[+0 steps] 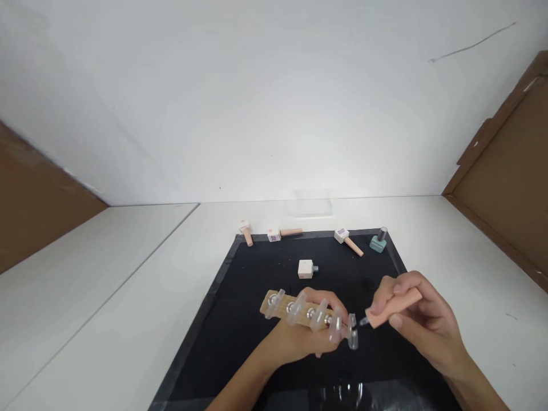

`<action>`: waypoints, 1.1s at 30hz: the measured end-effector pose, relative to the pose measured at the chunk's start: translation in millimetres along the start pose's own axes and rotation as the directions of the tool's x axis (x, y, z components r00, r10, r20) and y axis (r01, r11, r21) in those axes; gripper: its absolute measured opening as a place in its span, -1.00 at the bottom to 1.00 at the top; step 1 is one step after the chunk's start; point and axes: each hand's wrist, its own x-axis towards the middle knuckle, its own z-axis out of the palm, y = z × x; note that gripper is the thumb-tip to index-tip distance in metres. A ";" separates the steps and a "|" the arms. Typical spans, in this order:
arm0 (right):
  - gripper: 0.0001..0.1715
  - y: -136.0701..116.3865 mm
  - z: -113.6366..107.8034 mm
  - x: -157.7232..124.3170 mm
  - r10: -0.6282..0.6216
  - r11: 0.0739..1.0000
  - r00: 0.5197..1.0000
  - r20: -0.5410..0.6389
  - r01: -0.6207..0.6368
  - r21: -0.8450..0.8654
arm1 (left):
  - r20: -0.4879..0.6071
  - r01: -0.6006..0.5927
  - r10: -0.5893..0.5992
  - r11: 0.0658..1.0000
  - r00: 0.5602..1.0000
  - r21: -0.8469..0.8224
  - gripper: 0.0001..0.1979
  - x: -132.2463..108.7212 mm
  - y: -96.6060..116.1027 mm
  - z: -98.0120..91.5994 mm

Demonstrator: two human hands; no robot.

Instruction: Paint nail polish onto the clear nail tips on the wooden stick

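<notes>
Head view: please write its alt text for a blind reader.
A right hand holds a peach-handled brush at one of five clear nail tips on a wooden holder in the left hand. An uncapped white bottle lies beyond.

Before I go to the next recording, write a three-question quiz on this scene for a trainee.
1. How many clear nail tips are lined up along the wooden stick in the left hand?
2. True or false: the teal bottle has a grey cap.
3. What does the right hand hold: (a) a white bottle, (b) a peach-handled brush, (c) nothing?

Key:
1. Five.
2. True.
3. b, its bristles at the endmost nail tip.
</notes>
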 end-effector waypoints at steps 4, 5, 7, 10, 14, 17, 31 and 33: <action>-0.76 -2.4 1.1 0.9 0.018 0.999 0.993 0.119 -0.012 -0.050 | 0.009 -0.005 0.004 1.000 1.000 0.023 -0.94 -0.6 -2.7 -1.7; -0.77 -2.5 1.2 1.3 0.013 0.997 0.991 0.131 -0.003 -0.080 | 0.015 -0.010 0.010 1.000 1.000 0.026 -0.95 -0.8 -2.7 -1.7; -0.79 -2.0 1.2 2.2 -0.003 0.992 0.992 0.129 0.019 -0.125 | 0.012 -0.013 0.012 0.999 1.000 0.037 -0.96 -1.0 -1.5 -1.1; -0.78 -0.3 1.4 3.3 -0.028 0.988 0.995 0.091 0.041 -0.149 | 0.001 -0.009 0.009 0.998 1.000 0.067 -0.95 -0.9 2.3 0.5; -0.76 1.7 2.2 4.3 -0.084 0.978 0.996 0.032 0.089 -0.191 | 0.001 -0.009 0.009 0.994 1.000 0.105 -0.95 -0.6 5.2 1.4; -0.75 2.7 3.3 5.5 -0.149 0.958 0.989 -0.003 0.144 -0.250 | 0.013 -0.031 0.029 0.994 0.999 0.101 -0.95 -0.8 2.2 0.5; -0.77 0.8 6.5 9.6 -0.195 0.910 0.981 -0.004 0.179 -0.374 | -0.088 0.040 -0.008 0.930 0.996 0.366 -0.96 1.9 12.0 8.9; -0.78 1.0 5.1 10.0 -0.206 0.884 0.978 0.022 0.196 -0.424 | -0.106 0.048 -0.001 0.894 0.994 0.446 -0.95 2.6 12.8 10.6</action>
